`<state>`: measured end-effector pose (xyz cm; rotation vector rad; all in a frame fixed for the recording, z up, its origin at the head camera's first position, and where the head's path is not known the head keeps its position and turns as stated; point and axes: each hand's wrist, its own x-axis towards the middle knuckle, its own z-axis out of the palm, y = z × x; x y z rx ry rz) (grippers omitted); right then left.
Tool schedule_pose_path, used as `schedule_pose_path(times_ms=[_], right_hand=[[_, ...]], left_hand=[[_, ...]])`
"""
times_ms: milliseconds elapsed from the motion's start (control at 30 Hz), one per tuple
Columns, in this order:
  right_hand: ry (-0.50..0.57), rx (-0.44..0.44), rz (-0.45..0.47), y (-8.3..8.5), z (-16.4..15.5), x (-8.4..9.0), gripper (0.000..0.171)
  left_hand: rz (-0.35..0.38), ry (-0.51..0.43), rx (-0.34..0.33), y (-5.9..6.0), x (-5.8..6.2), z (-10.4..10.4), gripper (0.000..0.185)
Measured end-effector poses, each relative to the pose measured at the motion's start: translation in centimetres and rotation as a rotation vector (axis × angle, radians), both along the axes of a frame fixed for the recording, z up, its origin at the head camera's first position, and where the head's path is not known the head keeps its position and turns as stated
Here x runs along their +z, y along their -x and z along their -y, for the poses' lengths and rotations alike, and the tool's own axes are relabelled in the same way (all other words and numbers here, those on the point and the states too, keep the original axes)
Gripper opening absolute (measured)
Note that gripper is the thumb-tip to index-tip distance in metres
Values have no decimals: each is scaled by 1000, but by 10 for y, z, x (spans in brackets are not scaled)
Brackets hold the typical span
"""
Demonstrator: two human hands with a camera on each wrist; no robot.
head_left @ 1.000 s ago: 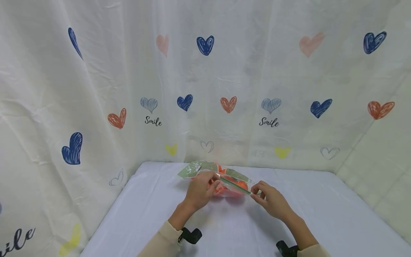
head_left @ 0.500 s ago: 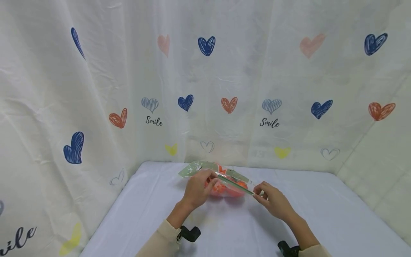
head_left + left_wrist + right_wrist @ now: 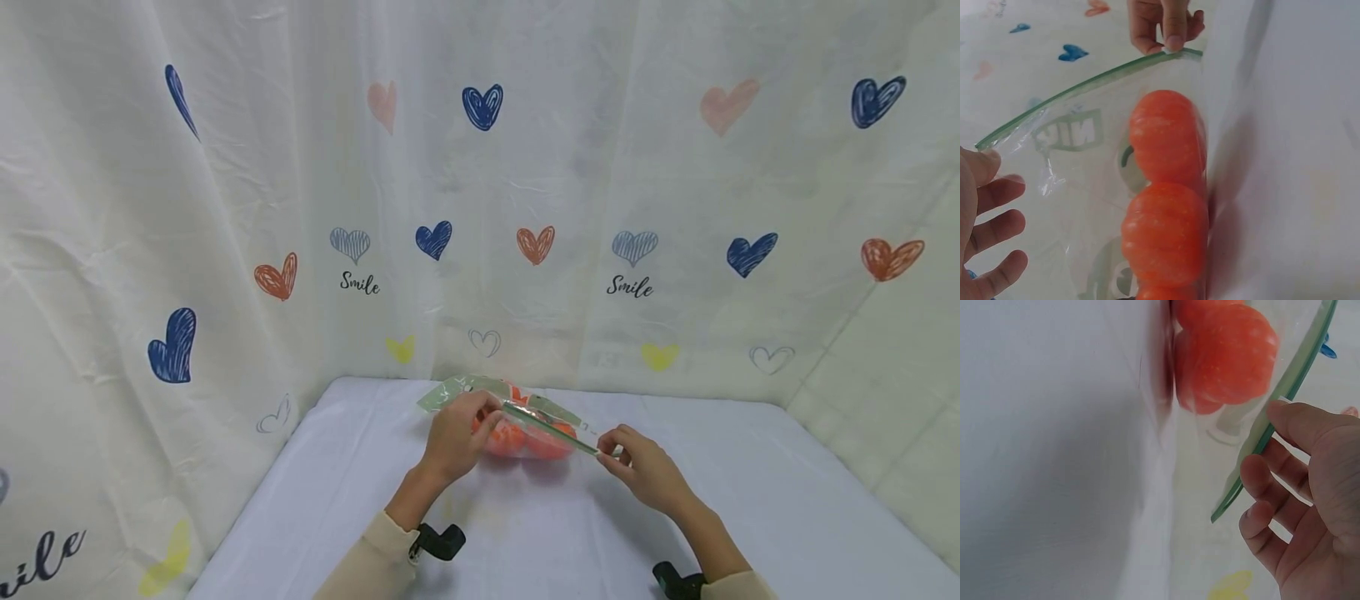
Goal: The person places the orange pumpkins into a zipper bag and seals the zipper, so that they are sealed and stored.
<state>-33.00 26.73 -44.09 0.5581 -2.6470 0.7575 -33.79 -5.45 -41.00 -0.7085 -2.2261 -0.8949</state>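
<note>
Both hands pinch the zip bag [image 3: 517,425], partly hiding its oranges [image 3: 1169,187]

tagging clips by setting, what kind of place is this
Probably a makeshift recording booth: a heart-printed curtain walls in a white-covered table, where the left hand and right hand hold a zip bag.

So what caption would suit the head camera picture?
Two hands, left hand and right hand, pinch the green zip strip of a clear bag holding orange fruit.
</note>
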Motion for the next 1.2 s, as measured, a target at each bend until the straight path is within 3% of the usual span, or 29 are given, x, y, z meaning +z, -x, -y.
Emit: schedule_pose_path(times_ms=[400, 800, 1200], right_hand=[[3, -18, 35, 0, -4, 0, 9], [6, -13, -8, 2, -10, -4, 11], [3, -31, 10, 2, -14, -4, 9]], left_hand=[[14, -2, 12, 1, 1, 3, 5], [0, 4, 32, 1, 3, 5, 6], [2, -21, 37, 0, 5, 7, 4]])
